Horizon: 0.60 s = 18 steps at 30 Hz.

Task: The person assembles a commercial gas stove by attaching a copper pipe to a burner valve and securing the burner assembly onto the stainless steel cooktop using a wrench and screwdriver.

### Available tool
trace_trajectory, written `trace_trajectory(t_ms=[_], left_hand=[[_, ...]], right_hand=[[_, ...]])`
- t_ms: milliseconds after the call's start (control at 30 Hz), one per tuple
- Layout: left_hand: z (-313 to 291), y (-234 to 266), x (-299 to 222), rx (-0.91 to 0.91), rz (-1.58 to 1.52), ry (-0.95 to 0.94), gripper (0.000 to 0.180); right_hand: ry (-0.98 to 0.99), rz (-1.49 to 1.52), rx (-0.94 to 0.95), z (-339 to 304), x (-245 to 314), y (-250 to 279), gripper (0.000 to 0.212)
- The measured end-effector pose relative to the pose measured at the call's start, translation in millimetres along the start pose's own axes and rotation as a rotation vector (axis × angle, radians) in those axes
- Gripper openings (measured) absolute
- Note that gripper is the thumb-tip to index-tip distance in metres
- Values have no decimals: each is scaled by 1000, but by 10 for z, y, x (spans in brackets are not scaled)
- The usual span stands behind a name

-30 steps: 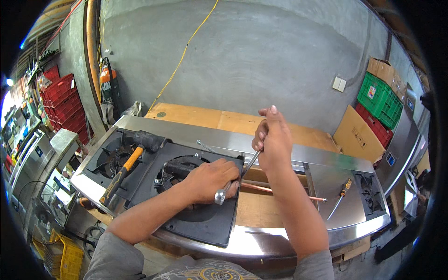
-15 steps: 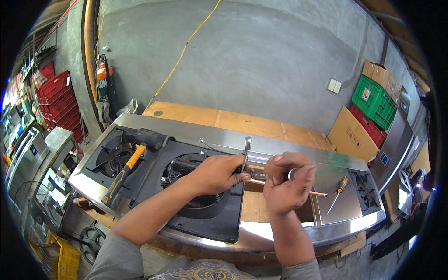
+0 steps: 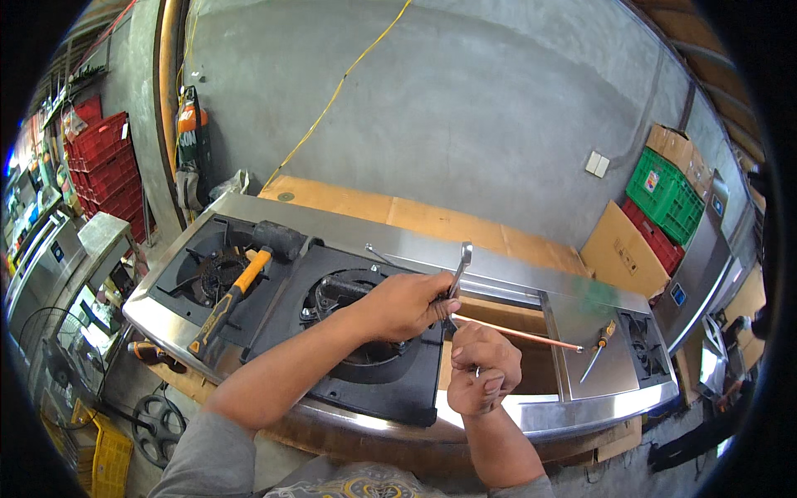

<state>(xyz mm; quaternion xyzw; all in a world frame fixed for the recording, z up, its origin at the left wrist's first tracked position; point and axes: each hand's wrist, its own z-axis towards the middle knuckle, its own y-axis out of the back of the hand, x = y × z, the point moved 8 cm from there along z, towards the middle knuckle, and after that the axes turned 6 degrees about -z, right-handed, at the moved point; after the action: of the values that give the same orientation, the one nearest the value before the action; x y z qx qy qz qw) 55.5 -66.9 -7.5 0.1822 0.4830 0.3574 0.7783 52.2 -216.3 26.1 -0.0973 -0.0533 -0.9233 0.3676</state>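
My left hand (image 3: pixel 408 307) is closed around a combination wrench (image 3: pixel 463 259), its bright end pointing up above my thumb. Just below and to the right, my right hand (image 3: pixel 486 369) makes a fist around a second wrench; only a small metal end shows, the rest being hidden by my fingers. A thin copper tube (image 3: pixel 531 335) runs from between my hands to the right, across an opening in the steel stove top (image 3: pixel 332 224). Whatever the wrenches meet is hidden behind my fingers. My left forearm crosses over the black burner plate (image 3: pixel 390 390).
A mallet (image 3: pixel 232 299) with a yellow-black handle lies on the left burner. A screwdriver (image 3: pixel 603 340) rests on the steel panel at right, beside a small burner (image 3: pixel 643 340). Cardboard (image 3: pixel 398 212) lines the wall behind; green and red crates (image 3: pixel 664 191) stand far right.
My right hand has moved left and down, closer to my left hand, and its fingers have curled from partly open into a fist. My left hand and its wrench have shifted slightly right.
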Motion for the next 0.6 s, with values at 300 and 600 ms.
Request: trace_trajectory(t_ms=[300, 600], left_hand=[[33, -20, 1, -18, -11, -32, 30], [32, 23, 15, -17, -25, 18, 32]], right_hand=[[-51, -120, 77, -595, 169, 74, 31], [-197, 107, -144, -347, 7, 188, 28]])
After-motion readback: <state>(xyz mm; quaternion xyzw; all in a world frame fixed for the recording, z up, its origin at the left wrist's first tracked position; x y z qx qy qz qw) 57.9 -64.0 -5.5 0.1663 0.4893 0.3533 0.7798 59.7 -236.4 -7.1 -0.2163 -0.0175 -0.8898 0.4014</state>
